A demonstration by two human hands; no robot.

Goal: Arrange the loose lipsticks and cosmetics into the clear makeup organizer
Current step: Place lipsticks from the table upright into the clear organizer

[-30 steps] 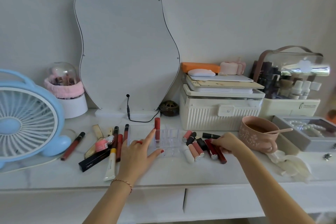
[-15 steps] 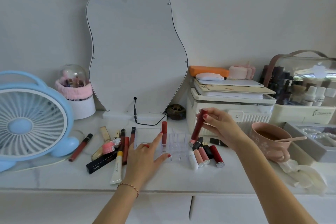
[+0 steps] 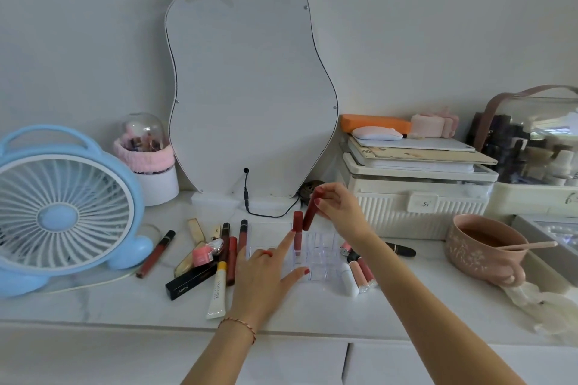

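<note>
While the left hand [image 3: 264, 272] lies flat against the organizer [image 3: 316, 251], the right hand [image 3: 339, 208] pinches a dark red lipstick [image 3: 311, 212].

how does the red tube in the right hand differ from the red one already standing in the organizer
The held lipstick is tilted and lifted above the clear organizer, pinched near its top by the right hand; the slotted lipstick stands upright in a back compartment with its base inside. The held one looks darker red all along; the slotted one shows a lighter, pinkish lower part through the plastic. Both are slim red tubes, side by side.
</note>
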